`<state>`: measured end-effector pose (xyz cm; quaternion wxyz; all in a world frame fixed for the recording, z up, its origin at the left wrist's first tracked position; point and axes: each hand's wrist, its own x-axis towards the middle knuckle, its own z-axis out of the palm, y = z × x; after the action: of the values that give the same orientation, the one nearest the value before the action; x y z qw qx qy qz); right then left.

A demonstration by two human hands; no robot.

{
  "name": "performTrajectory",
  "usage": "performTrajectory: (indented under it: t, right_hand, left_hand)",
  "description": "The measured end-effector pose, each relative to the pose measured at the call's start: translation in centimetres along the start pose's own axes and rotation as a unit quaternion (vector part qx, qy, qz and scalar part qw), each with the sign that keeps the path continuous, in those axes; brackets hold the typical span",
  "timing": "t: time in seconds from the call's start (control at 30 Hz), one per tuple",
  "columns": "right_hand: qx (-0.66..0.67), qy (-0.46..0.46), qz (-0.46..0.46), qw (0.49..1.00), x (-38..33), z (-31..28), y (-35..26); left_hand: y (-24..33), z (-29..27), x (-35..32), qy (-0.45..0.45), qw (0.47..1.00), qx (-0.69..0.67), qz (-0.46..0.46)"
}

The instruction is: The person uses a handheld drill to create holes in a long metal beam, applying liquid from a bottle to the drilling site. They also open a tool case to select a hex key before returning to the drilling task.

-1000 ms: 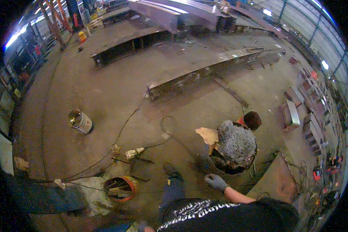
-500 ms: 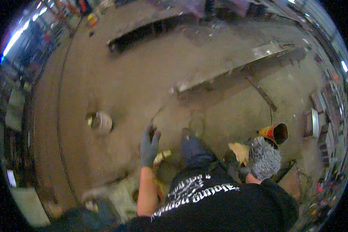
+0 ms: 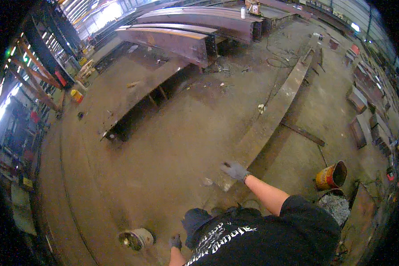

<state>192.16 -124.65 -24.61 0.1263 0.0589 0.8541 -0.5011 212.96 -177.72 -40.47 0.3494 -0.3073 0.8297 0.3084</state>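
**Right hand [image 3: 236, 171] over the near end of the steel beam [image 3: 266, 127]**

Its grip is loosely open, seemingly empty — contact unclear. The beam lies on the floor [image 3: 164, 173]. The left hand [image 3: 176, 241] is near a pail [image 3: 144, 237] — its grip I cannot tell.

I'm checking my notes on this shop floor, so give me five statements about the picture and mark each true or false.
1. The right hand is nearer the long steel beam than the left hand is. True.
2. The pale bucket is right of both hands. False: the pale bucket is left of them.
3. The right hand wears a grey glove. True.
4. The shaggy grey heap is left of both hands. False: the shaggy grey heap is to their right.
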Motion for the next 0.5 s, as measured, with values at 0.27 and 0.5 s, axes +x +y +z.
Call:
performTrajectory:
  t: [0.27,0.5]
  right_hand:
    - [0.017,0.039,-0.049,0.998,27.6,3.4,-7.8]
    - [0.030,0.013,0.309,0.950,40.3,10.1,16.5]
  left_hand:
    - [14.2,-8.0,15.3,0.030,0.992,-0.113,-0.049]
    - [34.0,-27.2,33.1,0.129,0.977,-0.126,0.112]
